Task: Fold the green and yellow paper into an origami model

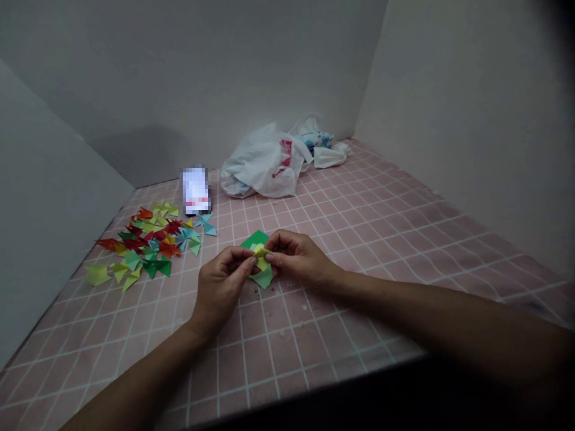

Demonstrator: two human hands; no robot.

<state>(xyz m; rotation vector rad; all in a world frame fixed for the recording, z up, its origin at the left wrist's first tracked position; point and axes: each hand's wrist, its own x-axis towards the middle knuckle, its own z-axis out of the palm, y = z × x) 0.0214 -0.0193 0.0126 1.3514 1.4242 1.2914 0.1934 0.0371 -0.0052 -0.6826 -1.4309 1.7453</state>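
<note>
Between my two hands is a small piece of folded yellow paper (261, 254). My left hand (223, 280) pinches its left side with thumb and forefinger. On the other side, my right hand (302, 258) grips it the same way, thumb below and fingers curled. Just behind and under the yellow piece lie green sheets of paper (257, 239), a darker one at the back. A paler green piece (263, 278) shows in front, partly hidden by the hands and the yellow paper.
To the left lies a pile of folded paper shapes (153, 230) in several colours. Behind it a lit phone (196, 190) is propped up. White plastic bags (267, 161) sit at the back against the wall. A pink checked surface (359, 239) spreads between grey walls.
</note>
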